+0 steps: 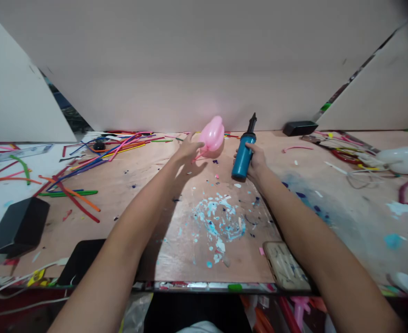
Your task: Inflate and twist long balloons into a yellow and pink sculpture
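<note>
A small pink balloon (212,134), inflated into rounded lobes with a thin tail, sits near the back of the table by the upright panel. Beside it on the left is my left hand (187,150), fingers apart, the nearest fingertip at the balloon's edge. Whether that fingertip touches it, I cannot tell. My right hand (257,161) is wrapped around the blue body of a hand balloon pump (243,155). The pump's black nozzle points up and away from me, tilted slightly right. Some of my right fingers are hidden behind the pump.
Uninflated long balloons (82,189) in several colours lie at left. A black box (18,226) stands front left, a smaller one (300,128) at the back right. A phone (285,266) lies under my right forearm. White balloons (403,159) are far right; paint flakes (217,217) dot the middle.
</note>
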A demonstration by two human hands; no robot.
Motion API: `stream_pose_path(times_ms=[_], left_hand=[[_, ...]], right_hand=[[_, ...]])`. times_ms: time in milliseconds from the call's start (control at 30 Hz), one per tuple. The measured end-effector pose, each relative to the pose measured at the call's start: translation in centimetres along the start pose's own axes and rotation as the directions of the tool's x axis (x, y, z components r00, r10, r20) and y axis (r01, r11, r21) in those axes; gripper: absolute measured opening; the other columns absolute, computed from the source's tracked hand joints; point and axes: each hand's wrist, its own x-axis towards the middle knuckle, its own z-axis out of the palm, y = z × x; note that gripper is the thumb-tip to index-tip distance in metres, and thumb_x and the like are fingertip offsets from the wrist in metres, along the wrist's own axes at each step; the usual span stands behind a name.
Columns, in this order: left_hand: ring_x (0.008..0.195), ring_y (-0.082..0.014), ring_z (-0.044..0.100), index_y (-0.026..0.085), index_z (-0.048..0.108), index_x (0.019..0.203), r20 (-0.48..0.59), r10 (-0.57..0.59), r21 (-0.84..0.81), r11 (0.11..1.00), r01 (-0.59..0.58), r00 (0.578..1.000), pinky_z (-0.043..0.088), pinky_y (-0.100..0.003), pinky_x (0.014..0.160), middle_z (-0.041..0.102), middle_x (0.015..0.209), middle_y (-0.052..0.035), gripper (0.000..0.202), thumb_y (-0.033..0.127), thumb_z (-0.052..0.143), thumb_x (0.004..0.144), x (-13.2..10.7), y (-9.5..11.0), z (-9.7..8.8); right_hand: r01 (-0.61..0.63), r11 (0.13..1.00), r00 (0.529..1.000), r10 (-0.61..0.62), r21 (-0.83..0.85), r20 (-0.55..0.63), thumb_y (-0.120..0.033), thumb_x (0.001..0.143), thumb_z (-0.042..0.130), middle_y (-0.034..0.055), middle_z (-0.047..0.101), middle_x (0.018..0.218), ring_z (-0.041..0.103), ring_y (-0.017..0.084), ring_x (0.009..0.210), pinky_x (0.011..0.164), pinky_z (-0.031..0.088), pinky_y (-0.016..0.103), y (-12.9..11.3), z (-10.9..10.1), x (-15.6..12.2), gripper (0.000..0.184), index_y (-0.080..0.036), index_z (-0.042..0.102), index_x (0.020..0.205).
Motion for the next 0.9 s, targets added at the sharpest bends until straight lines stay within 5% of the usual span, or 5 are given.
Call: stream_pose_path(times_ms=[133,300,467,600,900], left_hand=[[0.121,-0.0358,0.053,0.021,0.065,0.089,-0.154,-0.006,0.364,0.929,0.062,0.988,0.039,-0.045,0.101,0.063,0.116,-0.0126,0.034,0.014,0.071,0.056,-0.1,-2.5,-7.0],[0.114,-0.0386,0.055,0.017,0.064,0.1,-0.322,0.026,0.681,0.701,0.212,0.946,0.035,-0.05,0.1,0.065,0.107,-0.016,0.035,0.025,0.061,0.066,0.3,-5.3,-17.8],[0.106,-0.0344,0.056,0.017,0.065,0.097,-0.247,0.06,0.866,0.462,0.193,0.967,0.038,-0.043,0.093,0.066,0.095,-0.0123,0.03,0.035,0.061,0.072,1.6,-7.1,-25.5],[0.098,-0.0293,0.056,0.018,0.064,0.082,-0.177,0.053,0.869,0.478,0.131,0.983,0.037,-0.038,0.092,0.06,0.077,-0.0051,0.022,0.037,0.064,0.072,2.4,-7.5,-27.4],[0.104,-0.0317,0.05,0.016,0.046,0.051,-0.287,0.022,0.78,0.585,0.221,0.958,0.03,-0.039,0.093,0.036,0.056,-0.0026,0.031,0.033,0.069,0.063,3.1,-6.9,-26.9]], right_hand=[[-0.011,1.0,1.0,0.011,0.011,-0.011,-0.042,0.082,0.054,0.0024,0.062,0.07,0.06,0.016,0.058,0.053,0.054,0.028,0.1,-0.1,0.3,0.025,-0.019,0.055,0.091],[-0.066,0.998,0.998,0.066,0.023,0.008,-0.044,0.085,0.054,0.0024,0.061,0.068,0.06,0.015,0.059,0.055,0.054,0.027,0.1,0.1,0.2,0.025,-0.019,0.055,0.084],[-0.068,0.998,0.998,0.068,0.016,-0.001,-0.042,0.087,0.052,0.0031,0.062,0.067,0.059,0.015,0.059,0.053,0.054,0.027,0.2,0.0,0.5,0.024,-0.018,0.056,0.083],[-0.079,0.997,0.996,0.078,0.022,0.035,-0.041,0.087,0.053,0.0037,0.063,0.071,0.06,0.015,0.061,0.054,0.055,0.027,0.4,-0.2,0.9,0.024,-0.018,0.059,0.086],[-0.089,0.996,0.995,0.089,0.007,0.047,-0.042,0.087,0.052,0.0035,0.063,0.07,0.059,0.015,0.059,0.052,0.054,0.027,0.5,-0.2,1.0,0.025,-0.018,0.059,0.088]])
